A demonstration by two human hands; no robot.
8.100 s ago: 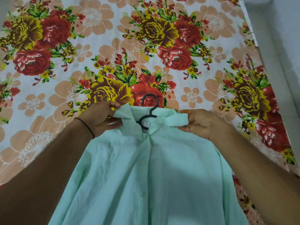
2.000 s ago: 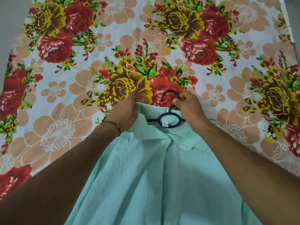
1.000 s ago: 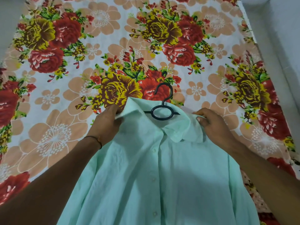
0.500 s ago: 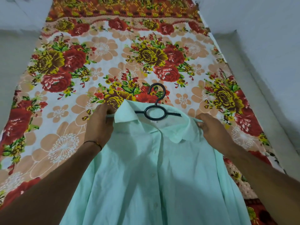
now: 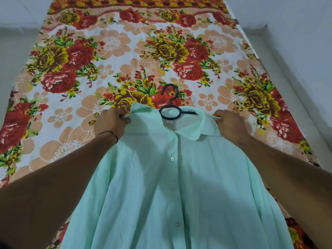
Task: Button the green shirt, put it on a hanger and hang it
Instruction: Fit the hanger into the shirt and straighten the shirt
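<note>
From the head camera, the mint-green shirt [image 5: 172, 191] is held up by its shoulders over a floral bedsheet [image 5: 111, 51], its front facing the camera and its buttoned placket running down the middle (at least two small white buttons show). The black plastic hanger [image 5: 170, 112] sits inside the shirt's neck opening: its ring and hook stick out above the collar [image 5: 195, 128], and a short stretch of its arm shows to the right of the ring. The left hand [image 5: 110, 123], with a thin dark band at the wrist, has its fingers pinched shut on the shirt's shoulder fabric left of the collar. The right hand [image 5: 230, 123] is closed on the fabric at the collar's right end. Below the collar, the shirt hangs loosely toward the camera, between both forearms.
</note>
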